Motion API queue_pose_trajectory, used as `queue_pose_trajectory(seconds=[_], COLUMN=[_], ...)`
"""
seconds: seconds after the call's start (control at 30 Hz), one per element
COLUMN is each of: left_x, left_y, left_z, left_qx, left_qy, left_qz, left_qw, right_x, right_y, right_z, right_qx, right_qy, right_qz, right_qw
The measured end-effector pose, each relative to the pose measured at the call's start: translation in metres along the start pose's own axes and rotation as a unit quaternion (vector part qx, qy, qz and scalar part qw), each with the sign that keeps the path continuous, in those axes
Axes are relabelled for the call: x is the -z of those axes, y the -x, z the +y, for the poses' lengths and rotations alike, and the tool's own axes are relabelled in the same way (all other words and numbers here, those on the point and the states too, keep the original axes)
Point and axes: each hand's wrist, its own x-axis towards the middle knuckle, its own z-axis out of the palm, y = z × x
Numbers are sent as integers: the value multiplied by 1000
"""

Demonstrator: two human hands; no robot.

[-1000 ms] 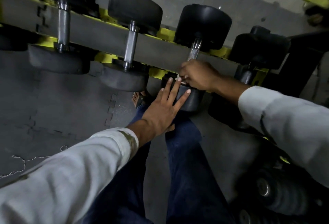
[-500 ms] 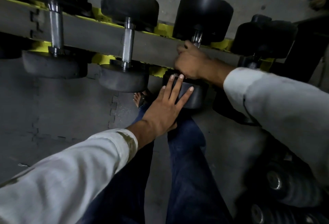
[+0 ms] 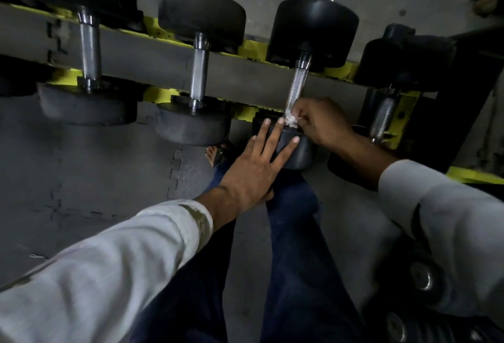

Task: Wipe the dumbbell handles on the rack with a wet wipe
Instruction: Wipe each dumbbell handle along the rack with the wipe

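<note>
Several black dumbbells lie across a yellow and grey rack (image 3: 152, 61). The third dumbbell (image 3: 313, 29) has a knurled steel handle (image 3: 298, 83). My right hand (image 3: 321, 121) pinches a crumpled white wet wipe (image 3: 291, 120) against the near end of that handle. My left hand (image 3: 256, 168) rests flat, fingers spread, on the dumbbell's near black head (image 3: 298, 151). Two more dumbbells with bare steel handles (image 3: 200, 70) (image 3: 88, 45) sit to the left, and a fourth handle (image 3: 381, 119) shows to the right.
Grey interlocking floor mats (image 3: 95, 179) lie below the rack. My blue-trousered legs (image 3: 294, 261) and a sandalled foot (image 3: 216, 153) stand under the hands. More dark weights (image 3: 420, 280) sit low at the right.
My right hand has slid back down the third handle from its far end to its near end, and the wipe now shows. The left hand has stayed on the dumbbell head.
</note>
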Motion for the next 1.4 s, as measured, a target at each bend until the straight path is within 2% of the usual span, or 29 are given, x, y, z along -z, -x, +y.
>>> queue_pose_trajectory(seconds=[0.13,0.33,0.4,0.5,0.6,0.7,0.8,0.87,0.93,0.97,1.07,1.1,1.13,1.2,1.3,1.37,1.4], left_x=[1,7,8,8,6,9,14,16,15,13,8,8,8,11,11,11,12], left_y=[1,1,0,-3,-4,-4,-4,-5,-7,-8,-13,-14,-14,-14,-15,-15,-15], left_z=[0,7,9,13,16,17,19,19,22,25,37,39,41,42,40,41,41], left_qx=[7,19,21,26,35,40,43,46,55,61,90,99,104,106,104,106,108], left_qy=[10,41,43,39,32,30,35,36,26,14,-14,-16,-15,-10,-6,-2,0], left_qz=[10,16,15,21,21,16,6,4,7,5,-11,-12,-15,-23,-32,-34,-35], left_qw=[1000,999,999,999,999,999,998,998,998,998,996,995,994,994,994,994,994], right_x=[-8,-18,-24,-26,-22,-24,-26,-23,-12,-7,4,3,0,-4,-10,-13,-16], right_y=[-15,-8,-18,-41,-50,-47,-39,-36,-41,-48,-81,-88,-91,-85,-70,-67,-66], right_z=[2,17,22,30,34,44,51,52,43,38,22,18,15,15,9,-5,-10], right_qx=[-132,-159,-185,-239,-226,-203,-237,-262,-249,-245,-272,-276,-288,-324,-330,-307,-284], right_qy=[-103,-119,-187,-373,-509,-550,-548,-563,-595,-623,-724,-742,-738,-693,-629,-568,-520], right_qz=[7,12,1,-47,-129,-155,-108,-65,-43,-25,61,77,91,143,190,309,359], right_qw=[986,980,965,895,821,795,795,781,763,742,631,606,604,628,678,698,721])
